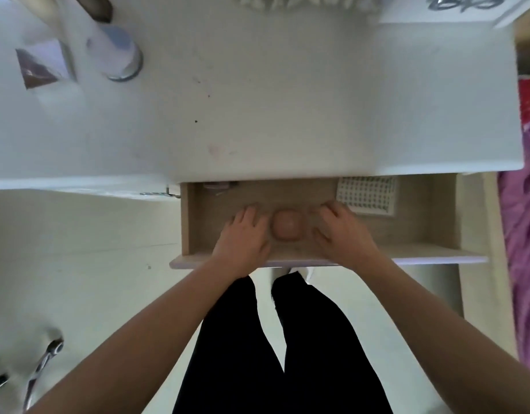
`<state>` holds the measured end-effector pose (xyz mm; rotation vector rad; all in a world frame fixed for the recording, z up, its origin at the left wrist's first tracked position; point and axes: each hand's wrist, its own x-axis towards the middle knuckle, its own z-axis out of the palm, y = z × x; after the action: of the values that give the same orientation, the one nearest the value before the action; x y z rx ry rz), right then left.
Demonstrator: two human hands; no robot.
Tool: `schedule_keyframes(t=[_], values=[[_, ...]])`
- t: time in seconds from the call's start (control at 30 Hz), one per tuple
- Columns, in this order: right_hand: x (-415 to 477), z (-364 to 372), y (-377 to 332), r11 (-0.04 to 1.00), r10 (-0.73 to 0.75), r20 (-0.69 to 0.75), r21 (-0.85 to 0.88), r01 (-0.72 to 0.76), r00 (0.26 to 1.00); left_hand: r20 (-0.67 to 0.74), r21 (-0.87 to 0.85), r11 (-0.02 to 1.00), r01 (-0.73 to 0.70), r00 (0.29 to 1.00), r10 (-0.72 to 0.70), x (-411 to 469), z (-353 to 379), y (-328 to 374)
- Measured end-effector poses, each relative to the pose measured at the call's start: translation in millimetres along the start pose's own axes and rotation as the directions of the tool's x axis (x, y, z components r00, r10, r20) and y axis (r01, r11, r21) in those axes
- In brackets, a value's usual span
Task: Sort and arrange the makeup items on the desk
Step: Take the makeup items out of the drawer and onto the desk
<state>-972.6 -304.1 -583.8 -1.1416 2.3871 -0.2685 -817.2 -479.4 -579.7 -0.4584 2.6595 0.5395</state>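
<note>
Far off to the left of my left fingers, up on the white desk (pixel 257 100), lies a brown-and-white packet (pixel 39 67), and just right of it a pale tube with a silvery cap (pixel 117 52) on its side. Both are well beyond my reach as my hands sit. Nearer, the wooden drawer (pixel 422 231) is pulled out under the desk edge, and both my hands are inside it. At its back, past my left fingertips, a small pinkish thing (pixel 217 185) is half hidden under the desk; it is too blurred for me to tell what it is. My left hand (pixel 243 237) lies palm down on the drawer floor, fingers fairly straight and a little spread, holding nothing. Right beside its inner edge, between my two hands, sits the round pink makeup puff (pixel 287 227) on the drawer floor. I cannot tell whether my left fingers touch it or only come close. My right hand (pixel 341 234) is just on the puff's other side, fingers loosely bent with the tips down toward the wood, thumb pointing at the puff, and it grips nothing. Just beyond my right fingertips, at the drawer's back, stands a white perforated basket (pixel 366 195). Far to the right of everything hangs purple cloth (pixel 523 234).
</note>
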Motion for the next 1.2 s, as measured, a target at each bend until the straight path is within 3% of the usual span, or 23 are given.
schedule_keyframes(t=[0.13,0.23,0.33,0.43,0.57,0.73,0.9,0.97,1.1,1.2], values=[[-2.6,-9.1,58.5,0.965,0.251,0.13,-0.105,-0.239,0.959,0.081,-0.056,0.998,0.037,0.996,-0.032,35.3,7.3,25.3],[12.2,-22.7,86.6,0.95,0.3,0.19,-0.151,-0.274,0.935,0.094,-0.038,0.999,0.013,0.996,-0.009,54.1,13.0,39.0],[19.6,-29.0,102.9,0.935,0.34,0.25,-0.188,-0.299,0.907,0.197,-0.005,1.0,-0.003,0.98,0.004,62.7,24.1,51.7],[17.1,-25.4,96.5,0.955,0.251,0.297,-0.233,-0.185,0.921,0.258,0.004,0.998,0.065,0.964,-0.064,62.5,30.3,51.6],[12.0,-10.3,75.0,0.95,0.024,0.272,-0.307,0.063,0.962,0.171,0.077,0.992,0.104,0.978,-0.116,63.2,31.9,48.5],[21.1,8.8,68.4,0.936,0.089,0.276,-0.351,0.014,0.957,0.201,0.082,0.992,0.101,0.973,-0.115,66.3,32.2,49.9],[26.2,2.9,76.0,0.933,0.043,0.268,-0.356,0.057,0.963,0.18,-0.017,0.954,0.3,0.939,-0.292,58.7,29.0,43.0],[21.4,-2.2,79.7,0.954,0.062,0.28,-0.298,0.025,0.958,0.168,-0.063,0.933,0.353,0.926,-0.339,51.4,24.8,39.1],[8.5,-18.3,79.1,0.993,0.079,0.3,0.055,-0.1,0.951,0.121,-0.201,0.896,0.397,0.917,-0.379,31.0,6.6,37.3],[0.0,-28.9,64.9,0.99,-0.003,0.276,0.135,-0.036,0.961,0.038,-0.329,0.872,0.362,0.928,-0.37,13.7,-13.3,37.4]])
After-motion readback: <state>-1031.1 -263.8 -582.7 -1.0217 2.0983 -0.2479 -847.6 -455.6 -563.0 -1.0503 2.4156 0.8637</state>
